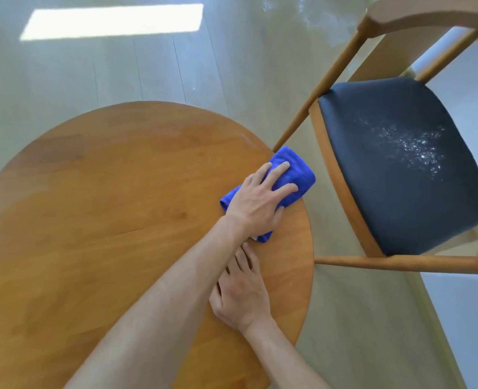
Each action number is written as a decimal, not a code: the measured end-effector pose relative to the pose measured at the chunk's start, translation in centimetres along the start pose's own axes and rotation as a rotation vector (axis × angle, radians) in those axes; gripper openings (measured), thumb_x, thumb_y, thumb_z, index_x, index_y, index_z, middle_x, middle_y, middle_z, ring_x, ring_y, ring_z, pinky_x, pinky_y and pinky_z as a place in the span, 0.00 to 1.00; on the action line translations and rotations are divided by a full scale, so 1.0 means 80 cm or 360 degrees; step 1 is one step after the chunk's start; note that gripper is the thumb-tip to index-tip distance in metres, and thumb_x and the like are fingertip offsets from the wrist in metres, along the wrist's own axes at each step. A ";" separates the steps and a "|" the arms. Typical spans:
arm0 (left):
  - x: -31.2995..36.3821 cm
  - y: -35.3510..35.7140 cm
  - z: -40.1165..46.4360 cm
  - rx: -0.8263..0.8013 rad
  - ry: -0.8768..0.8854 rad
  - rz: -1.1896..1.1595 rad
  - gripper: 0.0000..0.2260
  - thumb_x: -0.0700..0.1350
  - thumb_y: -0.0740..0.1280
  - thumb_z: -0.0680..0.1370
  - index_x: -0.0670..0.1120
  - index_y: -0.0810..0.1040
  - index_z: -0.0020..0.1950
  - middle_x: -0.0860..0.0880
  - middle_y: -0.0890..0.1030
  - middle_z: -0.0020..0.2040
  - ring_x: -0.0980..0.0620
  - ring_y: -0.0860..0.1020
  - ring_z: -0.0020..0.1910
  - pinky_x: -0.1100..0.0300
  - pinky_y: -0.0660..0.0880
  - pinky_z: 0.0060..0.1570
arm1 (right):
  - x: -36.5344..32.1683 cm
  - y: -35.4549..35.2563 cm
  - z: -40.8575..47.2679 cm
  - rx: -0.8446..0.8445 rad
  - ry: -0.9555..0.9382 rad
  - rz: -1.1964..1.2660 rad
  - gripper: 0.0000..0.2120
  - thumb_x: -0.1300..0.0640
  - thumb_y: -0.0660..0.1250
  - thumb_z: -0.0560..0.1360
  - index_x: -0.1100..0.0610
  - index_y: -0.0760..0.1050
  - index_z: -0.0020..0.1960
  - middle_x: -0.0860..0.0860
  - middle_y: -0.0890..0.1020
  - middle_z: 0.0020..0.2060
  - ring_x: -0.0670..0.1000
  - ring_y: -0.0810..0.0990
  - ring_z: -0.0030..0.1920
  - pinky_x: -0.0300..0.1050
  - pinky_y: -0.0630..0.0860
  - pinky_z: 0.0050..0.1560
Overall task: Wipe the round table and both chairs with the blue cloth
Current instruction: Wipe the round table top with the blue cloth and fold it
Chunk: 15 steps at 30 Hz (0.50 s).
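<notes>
Two bare hands work at the right-hand edge of a round, honey-coloured wooden table [97, 209]. One arm enters from the lower left and crosses above the other, so it is probably the left hand [256, 196]; it lies flat with fingers spread on a folded, bright blue microfibre cloth [296, 175], pressing it down so the whole pad meets the wood. Part of the cloth overhangs the table's rim, apparently to catch the edge. Nearer the person on the same table, the right hand [242, 293] rests palm down with fingers straight, seemingly as a brace. Just beyond the table's rim stands a wooden armchair with a dark padded seat [400, 164], flecked with pale specks and not yet wiped. No second chair is in view.
</notes>
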<state>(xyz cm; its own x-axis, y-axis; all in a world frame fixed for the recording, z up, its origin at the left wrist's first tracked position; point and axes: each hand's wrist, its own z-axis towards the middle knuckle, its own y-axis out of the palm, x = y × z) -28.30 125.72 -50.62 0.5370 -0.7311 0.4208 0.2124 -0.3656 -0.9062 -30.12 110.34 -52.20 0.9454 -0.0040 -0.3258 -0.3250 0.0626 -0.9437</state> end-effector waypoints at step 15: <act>-0.119 -0.063 -0.010 0.0592 -0.0825 -0.0043 0.20 0.45 0.64 0.76 0.47 0.71 0.68 0.43 0.58 0.77 0.39 0.56 0.75 0.45 0.55 0.73 | -0.003 0.003 -0.001 0.0028 0.0013 0.0076 0.23 0.51 0.61 0.76 0.52 0.71 0.70 0.51 0.68 0.74 0.52 0.60 0.76 0.56 0.58 0.75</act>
<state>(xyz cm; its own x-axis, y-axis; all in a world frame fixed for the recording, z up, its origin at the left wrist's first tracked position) -35.16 134.08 -50.03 0.8330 -0.3170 0.4535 0.4504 -0.0875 -0.8885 -30.44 110.26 -52.31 0.9286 -0.0087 -0.3710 -0.3691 0.0805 -0.9259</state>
